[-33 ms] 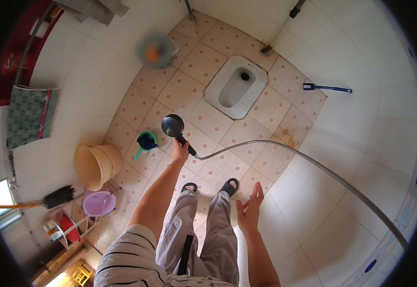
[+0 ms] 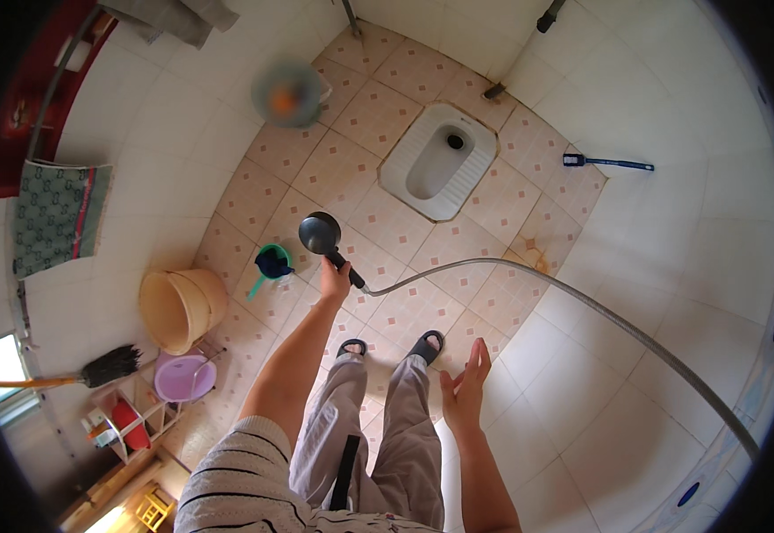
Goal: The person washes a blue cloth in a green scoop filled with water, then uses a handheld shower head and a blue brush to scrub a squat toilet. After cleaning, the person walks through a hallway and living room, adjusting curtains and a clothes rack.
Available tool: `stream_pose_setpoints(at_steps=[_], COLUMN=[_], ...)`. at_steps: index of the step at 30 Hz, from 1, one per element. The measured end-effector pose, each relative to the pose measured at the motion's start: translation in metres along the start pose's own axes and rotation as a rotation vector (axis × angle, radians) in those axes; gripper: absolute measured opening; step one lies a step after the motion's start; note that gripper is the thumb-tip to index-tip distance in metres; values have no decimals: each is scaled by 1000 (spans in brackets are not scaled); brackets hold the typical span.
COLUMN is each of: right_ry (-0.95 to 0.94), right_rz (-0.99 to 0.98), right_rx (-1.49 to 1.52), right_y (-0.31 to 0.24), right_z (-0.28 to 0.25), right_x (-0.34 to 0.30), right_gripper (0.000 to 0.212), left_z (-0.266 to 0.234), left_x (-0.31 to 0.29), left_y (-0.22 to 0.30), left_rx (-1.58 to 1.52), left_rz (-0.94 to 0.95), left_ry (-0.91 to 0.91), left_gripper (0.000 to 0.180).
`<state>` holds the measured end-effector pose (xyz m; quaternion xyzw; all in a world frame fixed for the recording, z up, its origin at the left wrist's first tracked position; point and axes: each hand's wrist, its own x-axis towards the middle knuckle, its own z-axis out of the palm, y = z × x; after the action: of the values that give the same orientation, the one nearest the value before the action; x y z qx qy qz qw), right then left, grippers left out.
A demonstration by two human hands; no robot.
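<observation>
My left hand [image 2: 336,277] is wrapped round the handle of a dark grey shower head [image 2: 319,234], held out ahead of me above the tiled floor. From the handle's lower end a grey metal hose [image 2: 582,302] arcs away to the right and out toward the rim. Lower right, my right hand [image 2: 464,386] hangs in the air, fingers stretched out and nothing in it. A green dipper [image 2: 285,255] with something dark blue inside stands on the floor left of the shower head.
A white squat toilet [image 2: 431,173] is set in the floor ahead. A blue brush [image 2: 609,163] leans by the right wall. Along the left are a beige bucket [image 2: 174,306], a purple basin [image 2: 182,377], a dark broom [image 2: 110,366] and a hanging towel [image 2: 54,218]. Another bluish container [image 2: 302,107] looks blurred.
</observation>
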<state>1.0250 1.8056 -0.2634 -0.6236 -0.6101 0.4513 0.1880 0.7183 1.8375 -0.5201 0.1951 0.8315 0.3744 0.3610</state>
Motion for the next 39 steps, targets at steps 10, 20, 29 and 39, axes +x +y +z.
stream_pose_setpoints(at_steps=[10,20,29,39], right_ry=[60,87,94,100], right_rz=[13,-30,9,36], right_rx=[-1,71,131,131], right_y=[9,17,23,31], right_z=[-8,-25,-51,-79], right_x=[-1,-2,-3,5], right_gripper=[68,66,65,64], left_z=[20,55,97,152], left_x=[-1,62,71,52], left_y=[43,95,155,168], left_rx=[-56,15,-1,141], left_rz=[-42,220,177,308], left_ry=[-26,3,-40,-192], left_gripper=[47,43,42,44])
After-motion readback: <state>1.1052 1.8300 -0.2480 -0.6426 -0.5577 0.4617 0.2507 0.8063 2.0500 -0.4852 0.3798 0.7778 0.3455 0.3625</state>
